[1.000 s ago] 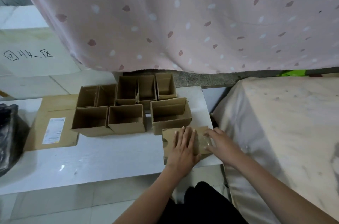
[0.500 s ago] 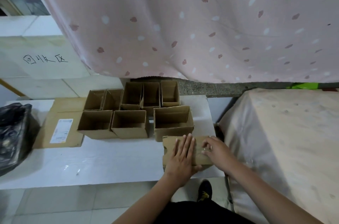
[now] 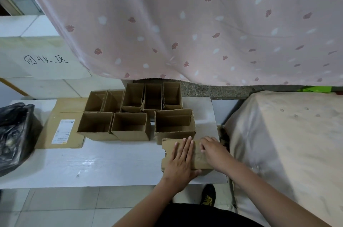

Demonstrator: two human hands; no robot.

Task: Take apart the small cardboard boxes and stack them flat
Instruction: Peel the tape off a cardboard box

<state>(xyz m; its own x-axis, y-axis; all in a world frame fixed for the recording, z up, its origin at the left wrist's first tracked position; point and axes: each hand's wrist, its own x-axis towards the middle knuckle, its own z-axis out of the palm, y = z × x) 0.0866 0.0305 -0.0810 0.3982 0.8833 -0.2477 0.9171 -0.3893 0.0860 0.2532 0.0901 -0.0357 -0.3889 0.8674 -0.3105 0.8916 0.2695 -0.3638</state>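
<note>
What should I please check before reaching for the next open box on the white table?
1. Flattened brown cardboard box lies flat on the white table: ok.
2. Left hand presses it with straight fingers: ok.
3. Right hand is free of it: not ok; it rests on the right part, fingers bent; a grip cannot be told.
4. Nearest open brown cardboard box stands just behind, within easy reach: ok.
5. Its bottom flaps are loose: cannot tell.
6. The flat piece sits fully on the table: cannot tell; the hands hide its near corner.
</note>
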